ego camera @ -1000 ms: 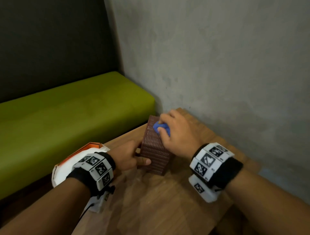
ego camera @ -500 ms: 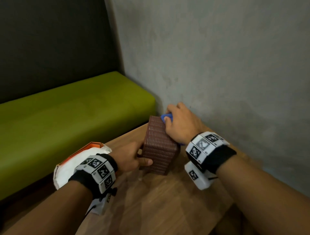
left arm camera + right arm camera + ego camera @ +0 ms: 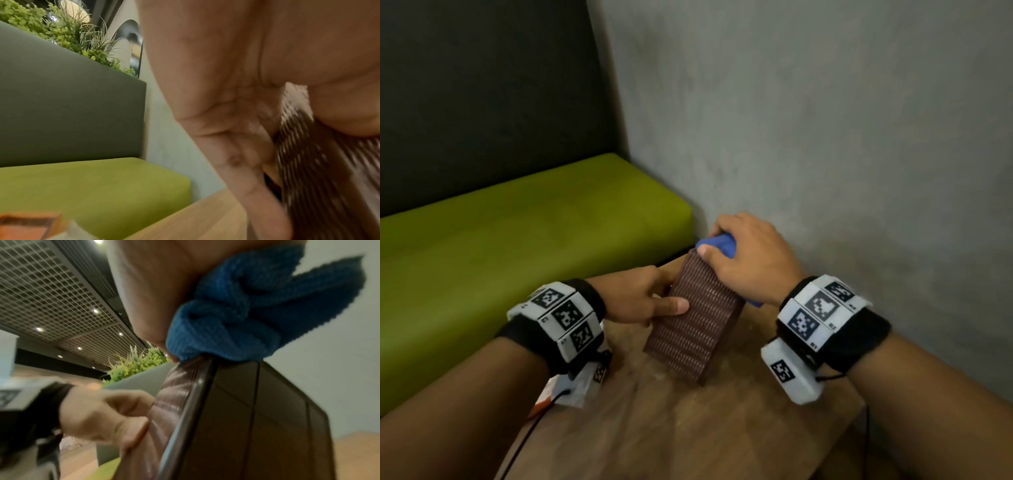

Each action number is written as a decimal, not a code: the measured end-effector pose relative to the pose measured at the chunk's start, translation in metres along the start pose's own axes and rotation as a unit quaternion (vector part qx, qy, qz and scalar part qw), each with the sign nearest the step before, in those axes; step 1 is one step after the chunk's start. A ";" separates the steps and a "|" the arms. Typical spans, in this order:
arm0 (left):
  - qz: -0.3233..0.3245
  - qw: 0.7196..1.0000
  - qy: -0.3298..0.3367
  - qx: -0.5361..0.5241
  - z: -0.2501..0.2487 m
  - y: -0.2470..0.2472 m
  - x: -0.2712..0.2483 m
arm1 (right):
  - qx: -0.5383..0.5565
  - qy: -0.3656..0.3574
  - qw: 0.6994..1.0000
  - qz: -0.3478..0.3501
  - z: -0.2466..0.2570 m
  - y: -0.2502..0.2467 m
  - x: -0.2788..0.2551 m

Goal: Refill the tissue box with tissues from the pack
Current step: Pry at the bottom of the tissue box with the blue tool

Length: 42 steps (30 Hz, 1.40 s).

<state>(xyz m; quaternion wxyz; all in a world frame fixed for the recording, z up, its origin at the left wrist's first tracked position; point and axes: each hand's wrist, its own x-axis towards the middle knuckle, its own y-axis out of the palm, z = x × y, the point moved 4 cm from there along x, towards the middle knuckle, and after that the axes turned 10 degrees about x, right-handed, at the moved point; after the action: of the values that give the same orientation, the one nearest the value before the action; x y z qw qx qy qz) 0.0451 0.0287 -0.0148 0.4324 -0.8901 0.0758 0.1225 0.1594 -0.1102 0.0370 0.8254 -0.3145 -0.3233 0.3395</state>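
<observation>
On the wooden surface [image 3: 722, 428], in the corner by the grey wall [image 3: 825, 137]: brown ribbed tissue box [image 3: 693, 329] tilted up on one edge, gripped from both sides.

At the box's left face, left hand [image 3: 640, 298] clamped on, thumb flat against the ribbed side, fingers wrapped round the far edge (blurred in the left wrist view, fingers hard to separate). At the box's upper right edge, right hand [image 3: 750, 260] closed round a bunched blue cloth [image 3: 717, 244], pressing it against the top corner; smooth dark panel of the box [image 3: 257, 418] facing the right wrist camera. Under the left wrist, part of an orange-and-white pack [image 3: 558, 394], mostly hidden. Beyond the surface, a green bench seat [image 3: 517, 240] with a dark backrest [image 3: 482, 96].
</observation>
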 end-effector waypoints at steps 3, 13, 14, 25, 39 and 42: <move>0.011 0.999 -0.044 -0.001 0.005 -0.001 0.007 | 0.019 0.014 1.000 0.005 -0.007 0.005 0.002; -0.101 0.990 -0.098 0.003 0.000 0.021 0.035 | 0.157 0.215 0.963 0.042 -0.091 0.033 -0.020; -0.103 0.990 -0.097 0.001 -0.001 0.021 0.033 | 0.166 0.220 0.961 0.032 -0.092 0.035 -0.021; -0.166 0.962 -0.154 0.151 0.008 0.048 -0.022 | -0.031 0.007 0.999 -0.005 -0.050 0.050 -0.020; -0.216 0.964 -0.155 0.017 0.028 0.056 -0.019 | 0.000 -0.064 0.997 0.050 -0.010 0.068 -0.046; -0.222 0.962 -0.160 0.024 0.026 0.053 -0.021 | 0.001 0.002 1.000 0.003 -0.037 0.051 -0.034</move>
<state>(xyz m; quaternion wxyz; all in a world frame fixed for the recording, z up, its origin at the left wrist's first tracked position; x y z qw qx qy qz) 0.0082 0.0170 -0.0642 0.4762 -0.8429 -0.1907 0.1624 0.1494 -0.1184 -0.0335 0.8253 -0.3154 -0.3202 0.3419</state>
